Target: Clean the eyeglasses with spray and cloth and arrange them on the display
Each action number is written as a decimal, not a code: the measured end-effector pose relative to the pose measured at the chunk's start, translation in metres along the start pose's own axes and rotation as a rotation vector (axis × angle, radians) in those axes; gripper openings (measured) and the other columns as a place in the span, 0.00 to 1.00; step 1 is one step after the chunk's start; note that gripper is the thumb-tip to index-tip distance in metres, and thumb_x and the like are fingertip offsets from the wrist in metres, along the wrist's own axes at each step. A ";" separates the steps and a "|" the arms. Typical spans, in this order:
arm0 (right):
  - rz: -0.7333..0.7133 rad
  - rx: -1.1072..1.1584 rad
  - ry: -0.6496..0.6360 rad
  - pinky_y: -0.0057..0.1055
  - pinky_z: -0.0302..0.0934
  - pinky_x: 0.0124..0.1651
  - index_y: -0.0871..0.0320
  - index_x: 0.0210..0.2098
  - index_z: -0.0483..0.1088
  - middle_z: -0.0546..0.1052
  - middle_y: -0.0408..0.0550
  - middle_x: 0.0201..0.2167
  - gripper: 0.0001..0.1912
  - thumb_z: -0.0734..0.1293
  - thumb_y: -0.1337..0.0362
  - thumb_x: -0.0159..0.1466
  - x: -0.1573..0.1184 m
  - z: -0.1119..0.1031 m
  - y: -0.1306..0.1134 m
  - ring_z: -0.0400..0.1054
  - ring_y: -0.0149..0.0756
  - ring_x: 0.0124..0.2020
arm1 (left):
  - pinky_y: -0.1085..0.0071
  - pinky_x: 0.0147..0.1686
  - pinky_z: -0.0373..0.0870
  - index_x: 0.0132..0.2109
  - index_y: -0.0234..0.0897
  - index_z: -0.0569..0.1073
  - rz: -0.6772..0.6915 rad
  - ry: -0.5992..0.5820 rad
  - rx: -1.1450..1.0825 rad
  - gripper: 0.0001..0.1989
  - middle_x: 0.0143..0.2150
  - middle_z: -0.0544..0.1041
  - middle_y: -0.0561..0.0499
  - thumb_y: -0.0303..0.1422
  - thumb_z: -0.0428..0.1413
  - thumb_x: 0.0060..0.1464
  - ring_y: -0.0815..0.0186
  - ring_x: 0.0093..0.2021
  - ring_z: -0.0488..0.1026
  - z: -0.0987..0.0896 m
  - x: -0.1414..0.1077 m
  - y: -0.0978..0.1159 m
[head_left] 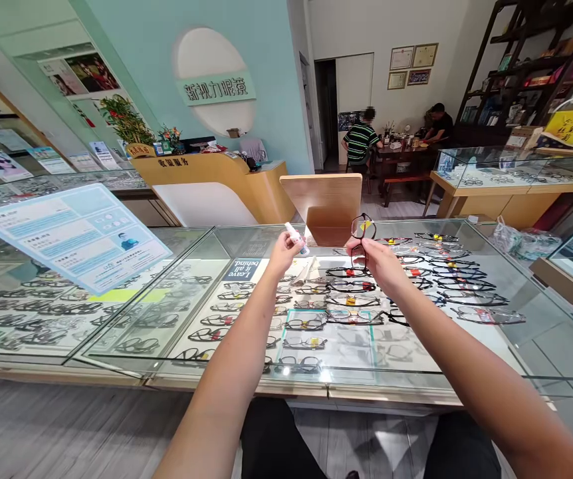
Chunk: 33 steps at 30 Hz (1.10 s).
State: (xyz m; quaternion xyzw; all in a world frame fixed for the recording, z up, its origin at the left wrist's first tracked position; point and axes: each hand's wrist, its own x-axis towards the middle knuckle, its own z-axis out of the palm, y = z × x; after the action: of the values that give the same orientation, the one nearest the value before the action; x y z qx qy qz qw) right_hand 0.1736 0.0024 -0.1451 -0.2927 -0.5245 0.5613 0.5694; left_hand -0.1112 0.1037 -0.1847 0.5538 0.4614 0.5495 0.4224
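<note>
In my left hand (285,251) is a small white spray bottle (296,238), tilted with its top toward the upper left. My right hand (381,261) grips a pair of dark-rimmed eyeglasses (363,227), turned upright so one lens stands above the other. Both hands are above the glass top of a display case (256,239), a short way apart. A crumpled pale cloth (306,271) lies between and below them. Beneath the glass, rows of eyeglasses (351,301) rest on white shelving, several with red or yellow tags.
A wooden-framed tabletop mirror (320,206) stands just beyond my hands. At the left, a blue-and-white printed sign (77,236) rises over the counter. Farther back are a wooden reception desk (246,186) and two people at a dark table (401,156). Plastic bags (526,239) lie at right.
</note>
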 end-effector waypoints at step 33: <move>-0.002 -0.033 0.009 0.36 0.67 0.47 0.53 0.40 0.82 0.81 0.51 0.46 0.23 0.73 0.40 0.64 -0.001 0.000 0.000 0.71 0.40 0.45 | 0.55 0.55 0.72 0.51 0.40 0.74 -0.046 0.132 0.191 0.20 0.57 0.82 0.40 0.33 0.64 0.51 0.50 0.55 0.78 -0.007 0.004 -0.018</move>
State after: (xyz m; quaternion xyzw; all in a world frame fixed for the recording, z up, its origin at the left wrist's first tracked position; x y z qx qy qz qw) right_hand 0.1736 0.0015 -0.1451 -0.3041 -0.5313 0.5508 0.5673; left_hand -0.1196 0.1116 -0.2005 0.5435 0.5510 0.5286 0.3488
